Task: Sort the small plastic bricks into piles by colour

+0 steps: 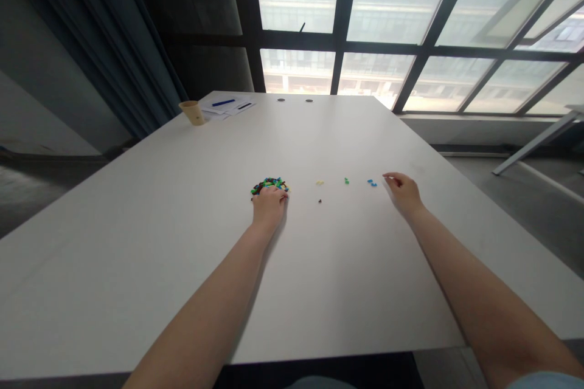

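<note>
A heap of small coloured plastic pieces (272, 182), mostly green, blue, brown and yellow, lies on the white table. My left hand (270, 202) rests on the near side of this heap with its fingers curled; whatever is under or between them is hidden. To the right, a few yellow pieces (320, 182), green pieces (347, 181) and blue pieces (372, 183) lie in separate small groups along a row. One dark brown piece (320, 201) sits nearer to me, below the yellow ones. Just right of the blue group, my right hand (403, 191) has thumb and forefinger pinched together; anything in the pinch is too small to name.
A beige paper cup (192, 113) stands at the far left edge of the white table (337, 279). Beside it are white papers (221, 109) with a blue pen (223, 103) on them. Two dark round discs (309, 101) show near the far edge, before the windows.
</note>
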`<state>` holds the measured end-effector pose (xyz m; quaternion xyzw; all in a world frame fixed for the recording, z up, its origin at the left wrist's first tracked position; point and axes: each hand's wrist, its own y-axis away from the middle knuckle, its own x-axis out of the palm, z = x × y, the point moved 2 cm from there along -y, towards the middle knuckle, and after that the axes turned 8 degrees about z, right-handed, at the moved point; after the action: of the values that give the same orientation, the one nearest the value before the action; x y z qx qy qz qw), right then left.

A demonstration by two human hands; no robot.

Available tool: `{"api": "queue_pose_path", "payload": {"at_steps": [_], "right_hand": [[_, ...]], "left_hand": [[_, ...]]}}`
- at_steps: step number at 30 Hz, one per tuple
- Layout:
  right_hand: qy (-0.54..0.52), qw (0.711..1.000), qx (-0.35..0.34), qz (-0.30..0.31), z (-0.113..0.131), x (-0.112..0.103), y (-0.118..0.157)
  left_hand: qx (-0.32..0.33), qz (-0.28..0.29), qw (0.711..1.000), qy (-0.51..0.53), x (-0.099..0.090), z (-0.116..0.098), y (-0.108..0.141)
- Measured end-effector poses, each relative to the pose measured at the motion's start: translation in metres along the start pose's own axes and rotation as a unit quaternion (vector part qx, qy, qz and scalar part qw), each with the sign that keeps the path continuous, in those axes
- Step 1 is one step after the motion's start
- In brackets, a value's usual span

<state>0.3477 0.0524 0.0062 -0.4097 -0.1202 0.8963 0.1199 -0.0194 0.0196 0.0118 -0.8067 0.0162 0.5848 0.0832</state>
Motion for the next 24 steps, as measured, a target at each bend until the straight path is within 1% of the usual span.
{"api": "queue_pose_path", "payload": {"at_steps": [2, 4, 6, 7, 9, 12, 16, 24], "right_hand": [[0.001, 1.0, 0.002, 0.005, 0.012, -0.002, 0.002], [0.037, 0.999, -0.028, 0.024, 0.024, -0.001, 0.002], [0.092, 0.993, -0.055, 0.043, 0.029, 0.002, 0.001], [0.121, 0.99, -0.057, 0.05, 0.028, 0.004, 0.001], [0.171, 0.983, -0.036, 0.056, 0.022, 0.008, 0.0], [0.207, 0.977, 0.001, 0.056, 0.007, 0.012, 0.001], [0.205, 0.976, -0.001, 0.067, -0.005, 0.015, 0.004], [0.202, 0.978, -0.002, 0.059, -0.009, 0.016, 0.006]], "left_hand": [[0.008, -0.009, 1.0, 0.009, 0.0, -0.001, 0.0], [0.015, -0.016, 1.0, 0.016, 0.0, -0.003, 0.0], [0.02, -0.017, 0.999, 0.02, 0.001, -0.004, 0.0], [0.022, -0.016, 0.999, 0.022, 0.001, -0.004, 0.0], [0.023, -0.015, 0.999, 0.027, 0.002, -0.005, 0.0], [0.024, -0.017, 0.999, 0.034, 0.002, -0.005, -0.001], [0.021, -0.01, 0.999, 0.041, 0.002, -0.006, -0.001], [0.017, -0.003, 0.999, 0.041, 0.001, -0.009, 0.0]]}}
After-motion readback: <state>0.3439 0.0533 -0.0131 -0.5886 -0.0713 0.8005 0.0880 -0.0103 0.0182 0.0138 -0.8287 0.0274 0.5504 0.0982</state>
